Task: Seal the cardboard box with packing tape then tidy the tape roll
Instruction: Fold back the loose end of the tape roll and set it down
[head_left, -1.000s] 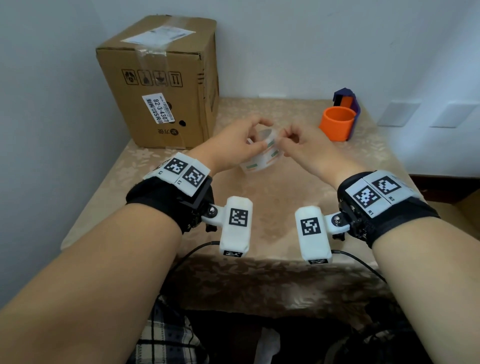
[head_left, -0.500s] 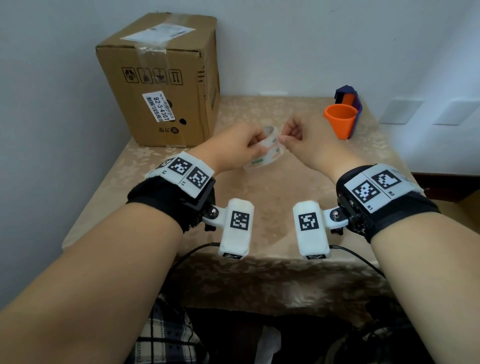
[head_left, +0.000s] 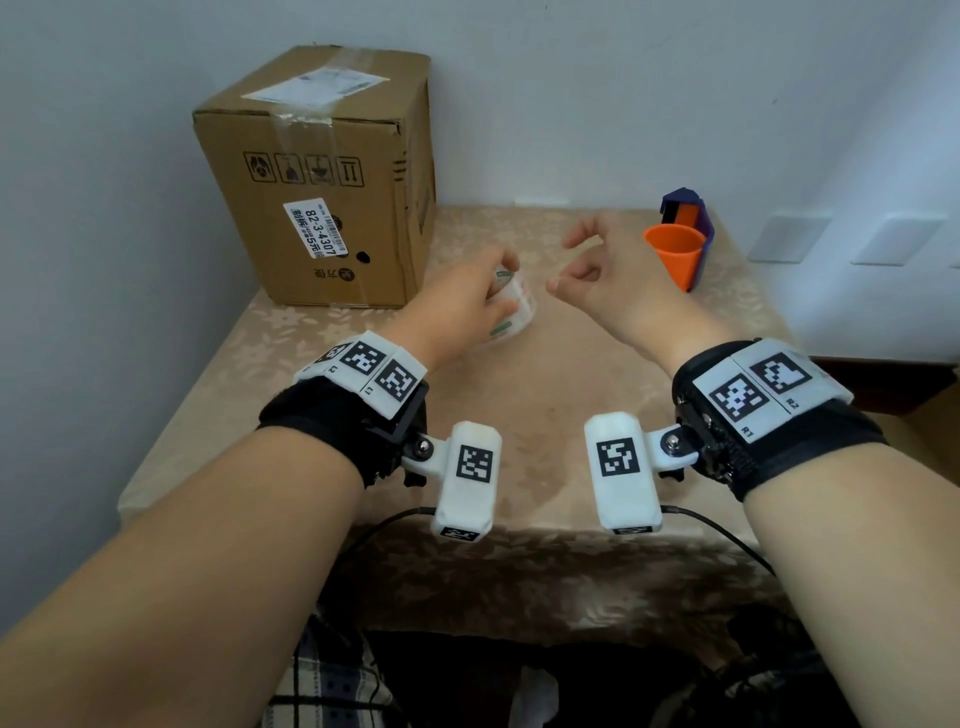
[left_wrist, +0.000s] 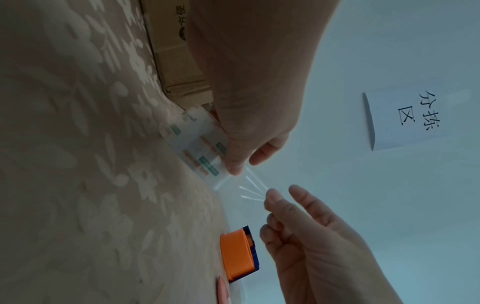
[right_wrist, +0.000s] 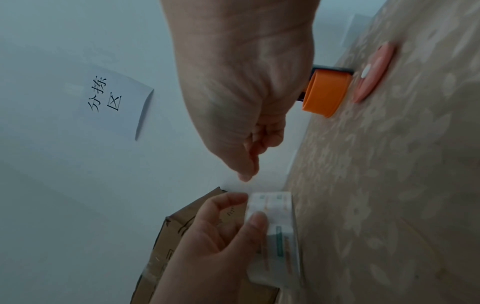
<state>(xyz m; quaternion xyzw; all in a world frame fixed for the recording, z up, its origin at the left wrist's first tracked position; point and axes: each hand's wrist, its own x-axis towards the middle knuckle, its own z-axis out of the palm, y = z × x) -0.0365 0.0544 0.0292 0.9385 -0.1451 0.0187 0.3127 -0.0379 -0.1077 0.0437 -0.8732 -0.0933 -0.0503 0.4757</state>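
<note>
A brown cardboard box (head_left: 322, 182) stands at the table's back left; clear tape crosses its closed top. My left hand (head_left: 498, 291) grips a roll of clear packing tape (head_left: 511, 312) just above the table, right of the box. In the left wrist view a short clear strip (left_wrist: 244, 185) runs from the roll (left_wrist: 197, 144) to my right hand (left_wrist: 283, 193). The strip's end sits at the thumb tip, the forefinger close above it. My right hand (head_left: 563, 262) hovers a little right of the roll, fingers curled.
An orange cup (head_left: 674, 254) stands at the back right, with a purple holder (head_left: 685, 208) behind it. A pink disc (right_wrist: 374, 74) lies on the patterned tablecloth (head_left: 545, 405) near the cup. Walls close off the left and back; a paper sign (left_wrist: 405, 117) hangs there.
Both hands were together at the roll. They have moved apart, the left carrying the roll toward the box and the right drawing out a short strip.
</note>
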